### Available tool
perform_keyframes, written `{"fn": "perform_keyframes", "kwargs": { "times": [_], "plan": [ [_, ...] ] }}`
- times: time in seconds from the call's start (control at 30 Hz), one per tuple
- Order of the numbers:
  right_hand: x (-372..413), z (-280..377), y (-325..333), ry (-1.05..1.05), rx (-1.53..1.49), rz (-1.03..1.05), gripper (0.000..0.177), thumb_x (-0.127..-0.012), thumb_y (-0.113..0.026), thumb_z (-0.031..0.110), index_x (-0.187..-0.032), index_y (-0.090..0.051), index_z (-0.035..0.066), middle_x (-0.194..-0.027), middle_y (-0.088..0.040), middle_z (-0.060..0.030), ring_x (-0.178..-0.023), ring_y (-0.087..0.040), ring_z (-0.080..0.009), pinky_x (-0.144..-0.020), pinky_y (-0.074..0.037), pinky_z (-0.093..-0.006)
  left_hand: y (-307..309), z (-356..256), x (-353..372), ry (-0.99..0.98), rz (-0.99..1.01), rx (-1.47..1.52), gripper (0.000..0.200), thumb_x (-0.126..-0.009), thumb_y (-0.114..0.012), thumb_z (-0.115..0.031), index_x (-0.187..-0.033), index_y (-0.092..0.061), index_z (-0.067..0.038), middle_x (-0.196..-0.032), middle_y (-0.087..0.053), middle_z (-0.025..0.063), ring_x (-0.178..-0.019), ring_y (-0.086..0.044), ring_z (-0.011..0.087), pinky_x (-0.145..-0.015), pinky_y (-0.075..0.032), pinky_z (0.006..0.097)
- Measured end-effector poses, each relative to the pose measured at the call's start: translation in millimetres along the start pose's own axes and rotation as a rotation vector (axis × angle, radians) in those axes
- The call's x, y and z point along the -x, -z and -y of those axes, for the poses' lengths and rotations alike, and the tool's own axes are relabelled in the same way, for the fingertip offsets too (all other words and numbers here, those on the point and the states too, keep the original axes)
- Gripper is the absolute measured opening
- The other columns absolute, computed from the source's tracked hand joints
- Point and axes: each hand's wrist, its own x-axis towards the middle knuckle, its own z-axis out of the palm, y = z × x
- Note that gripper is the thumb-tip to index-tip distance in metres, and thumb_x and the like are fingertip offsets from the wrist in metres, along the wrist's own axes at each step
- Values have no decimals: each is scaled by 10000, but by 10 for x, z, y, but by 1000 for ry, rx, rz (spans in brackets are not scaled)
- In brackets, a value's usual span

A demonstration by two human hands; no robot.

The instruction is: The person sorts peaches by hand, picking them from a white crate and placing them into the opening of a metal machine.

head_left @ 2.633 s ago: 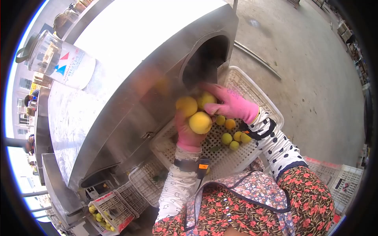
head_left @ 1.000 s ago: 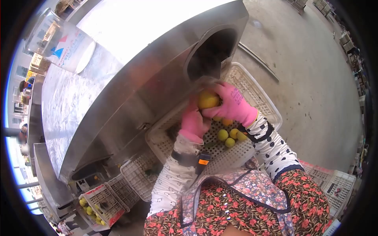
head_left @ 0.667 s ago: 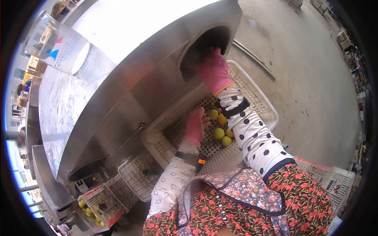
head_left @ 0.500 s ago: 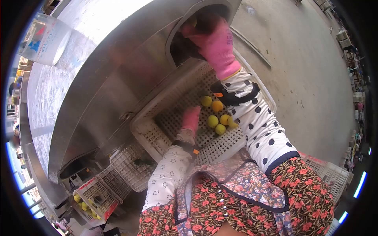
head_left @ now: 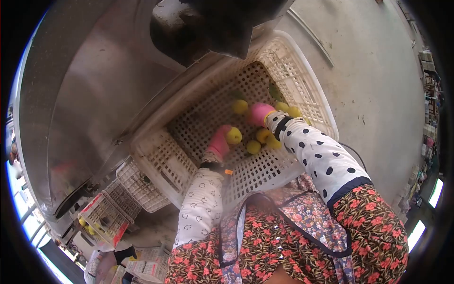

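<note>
My left hand (head_left: 219, 143), in a pink glove, is low inside a white plastic crate (head_left: 152, 163). Its fingers are closed around a round yellow fruit (head_left: 233, 136). To the right, my right hand (head_left: 260, 114), also pink-gloved, reaches down among other fruits; its fingers are hidden and slightly blurred. A yellow-green fruit (head_left: 240, 107) sits just left of that hand. Several more, among them a yellow fruit (head_left: 263, 136) and a greener one (head_left: 253, 146), rest on the perforated crate bottom between my arms. A green leaf (head_left: 274, 92) lies beyond my right hand.
A metal machine body (head_left: 94, 90) with a dark chute opening (head_left: 203, 33) overhangs the crate's far side. At lower left stand another crate (head_left: 142, 184) and a red-edged crate (head_left: 106, 217) with fruit in it. Concrete floor (head_left: 364, 75) stretches to the right.
My right hand has come out of the chute opening down into the crate. My left hand now has a fruit. More fruits lie in the crate, and the view has shifted.
</note>
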Motion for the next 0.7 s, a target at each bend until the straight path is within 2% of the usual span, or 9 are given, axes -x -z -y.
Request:
{"fn": "perform_keyframes", "kwargs": {
  "times": [0.03,0.1,0.23,0.33,0.43,0.53,0.6,0.67,0.7],
  "plan": [
    [-56,-14,-72,20,15,2,391,-871,-595,379,-1032,-758,62,-1062,-732,-162,-1014,-692,-335,-884,-541,-419,-12,-93,-19,-49,-104,54,571,-860,-656,-350,-1274,-568,34,-1135,-657,156,-1011,-674,300,-908,-563,437],
    [130,108,122,-11,10,71,431,-850,-652,362,-1148,-719,58,-1137,-705,-166,-1042,-677,-329,-908,-532,-396,-343,-469,52,-207,-223,-610,594,-865,-655,-378,-1306,-554,6,-1173,-649,155,-1055,-662,305,-947,-542,448],
    [1013,55,609,251,-635,-437,690,-739,-819,287,-1354,-590,74,-1224,-623,-181,-1165,-607,-346,-998,-495,-392,-777,-629,-243,-514,-301,-1591,639,-859,-676,-420,-1375,-522,-77,-1248,-625,147,-1127,-626,290,-1001,-495,435],
    [1588,160,1031,467,-601,-691,755,-702,-847,199,-1386,-555,67,-1241,-606,-187,-1134,-618,-356,-985,-499,-381,-840,-557,-452,-580,-282,-1800,639,-848,-749,-335,-1387,-514,-85,-1239,-639,152,-1129,-611,321,-991,-479,426],
    [1872,338,1362,482,-516,-915,752,-707,-842,207,-1388,-550,78,-1247,-610,-177,-1079,-642,-369,-957,-518,-396,-534,-418,-630,-312,-141,-898,645,-850,-761,-281,-1412,-499,-101,-1220,-637,136,-1139,-607,282,-998,-477,421],
    [1803,508,1642,524,-433,-1169,692,-755,-807,263,-1374,-557,80,-1216,-622,-181,-1040,-658,-378,-912,-535,-419,-614,-607,-44,-242,33,-387,575,-899,-719,-312,-1388,-517,-87,-1167,-644,132,-1032,-653,255,-895,-535,401],
    [1534,637,1844,288,-262,-1154,643,-803,-756,324,-1358,-559,67,-1192,-624,-193,-1048,-656,-376,-877,-542,-431,-766,-841,403,-196,73,-235,540,-944,-646,-405,-1344,-527,-63,-1131,-645,139,-925,-682,249,-796,-573,411],
    [1137,773,2196,253,-59,-1024,645,-836,-721,372,-1371,-541,60,-1218,-600,-205,-1055,-650,-382,-862,-547,-441,-907,-961,773,-176,126,-125,557,-968,-596,-477,-1319,-533,-48,-1111,-649,148,-853,-697,249,-736,-593,417],
    [1103,731,2195,303,-155,-1111,656,-835,-729,368,-1381,-534,61,-1239,-589,-208,-1067,-648,-378,-870,-549,-438,-990,-1042,896,-187,158,-92,575,-970,-583,-502,-1316,-535,-46,-1109,-651,153,-834,-698,252,-725,-594,419]
  ]
}}
